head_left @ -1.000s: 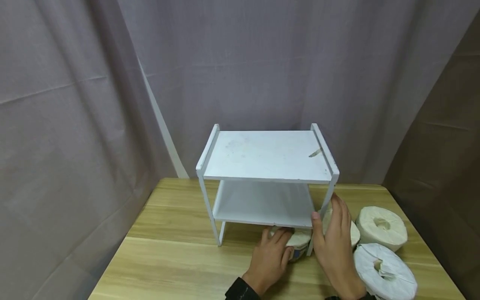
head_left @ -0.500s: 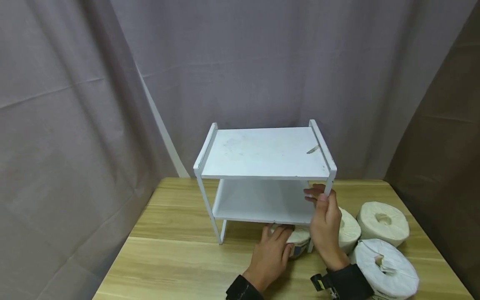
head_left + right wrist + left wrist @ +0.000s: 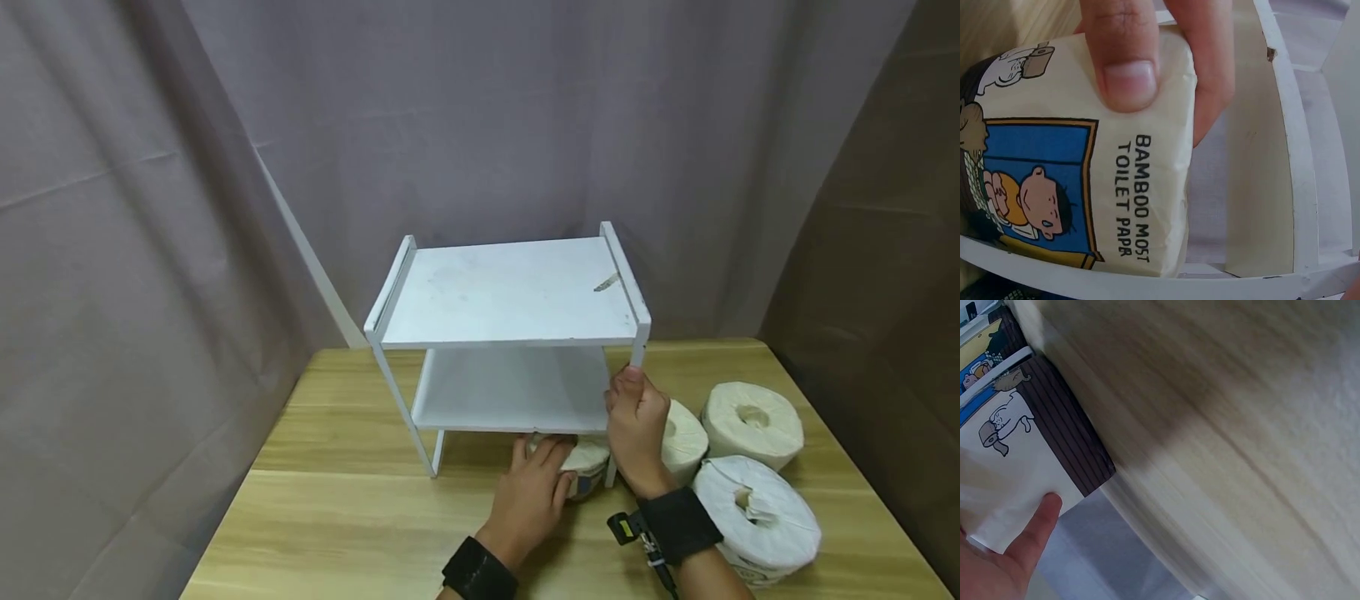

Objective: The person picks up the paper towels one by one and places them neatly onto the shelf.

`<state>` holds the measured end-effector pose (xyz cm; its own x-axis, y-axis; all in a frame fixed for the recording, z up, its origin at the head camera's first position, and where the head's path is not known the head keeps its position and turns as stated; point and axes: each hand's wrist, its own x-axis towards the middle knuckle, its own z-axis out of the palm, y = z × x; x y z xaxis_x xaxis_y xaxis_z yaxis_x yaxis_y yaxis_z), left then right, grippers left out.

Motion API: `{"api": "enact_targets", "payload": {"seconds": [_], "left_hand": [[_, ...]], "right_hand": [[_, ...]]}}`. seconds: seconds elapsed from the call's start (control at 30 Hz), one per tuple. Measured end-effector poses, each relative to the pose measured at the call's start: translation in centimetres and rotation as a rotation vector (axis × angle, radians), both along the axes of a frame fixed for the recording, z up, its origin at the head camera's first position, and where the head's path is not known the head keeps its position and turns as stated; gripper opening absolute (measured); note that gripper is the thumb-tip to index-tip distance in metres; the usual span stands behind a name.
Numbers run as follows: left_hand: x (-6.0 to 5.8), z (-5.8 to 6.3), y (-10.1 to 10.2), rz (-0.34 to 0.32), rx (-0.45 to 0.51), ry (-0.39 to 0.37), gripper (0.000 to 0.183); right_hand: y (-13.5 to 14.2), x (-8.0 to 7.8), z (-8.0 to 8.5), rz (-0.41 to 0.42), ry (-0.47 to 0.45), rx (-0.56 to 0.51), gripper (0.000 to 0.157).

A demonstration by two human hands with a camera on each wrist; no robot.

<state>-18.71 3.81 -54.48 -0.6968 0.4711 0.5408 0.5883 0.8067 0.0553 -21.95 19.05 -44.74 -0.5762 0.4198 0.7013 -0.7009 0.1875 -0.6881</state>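
Note:
A white two-tier shelf rack [image 3: 510, 292] stands on the wooden table. Beneath its lower board, at the right end, sits a wrapped toilet paper roll [image 3: 588, 456]. My left hand [image 3: 528, 500] holds this roll from the front, fingers over its top and thumb on its printed side. The left thumb [image 3: 1125, 75] presses the cream wrapper in the right wrist view. My right hand [image 3: 637, 425] grips the rack's front right leg, fist curled round it beside the lower board. In the left wrist view the roll [image 3: 1022, 444] shows its dark striped band.
Three more wrapped toilet paper rolls stand to the right of the rack: one close behind my right wrist [image 3: 684, 437], one farther back [image 3: 753, 423], and a whiter one in front [image 3: 757, 521]. Grey curtains [image 3: 450, 125] hang behind the table [image 3: 337, 517].
My right hand has gone from beside the rack's right leg, fingers extended, to a grip around it. The left hand stays on the roll. The head view has shifted slightly.

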Motion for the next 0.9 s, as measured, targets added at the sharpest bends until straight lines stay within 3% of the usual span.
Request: {"api": "enact_targets", "payload": {"seconds": [0.23,0.43,0.7,0.9], "left_hand": [[-0.2,0.1,-1.1,-0.021,-0.019,0.019,0.039],[-0.3,-0.2,-2.2,0.009,-0.053,0.007,0.041],[-0.8,2.0,-2.8,0.063,-0.193,0.012,0.047],[-0.6,2.6,-1.7,0.058,-0.254,0.042,0.051]], "right_hand": [[-1.1,-0.4,-0.2,-0.071,-0.05,0.015,0.043],[-2.1,-1.0,-0.9,-0.079,-0.05,0.051,0.048],[-2.4,-1.9,-0.7,-0.027,-0.064,0.033,0.047],[-1.8,-1.7,-0.3,0.012,-0.028,0.0,0.05]]}}
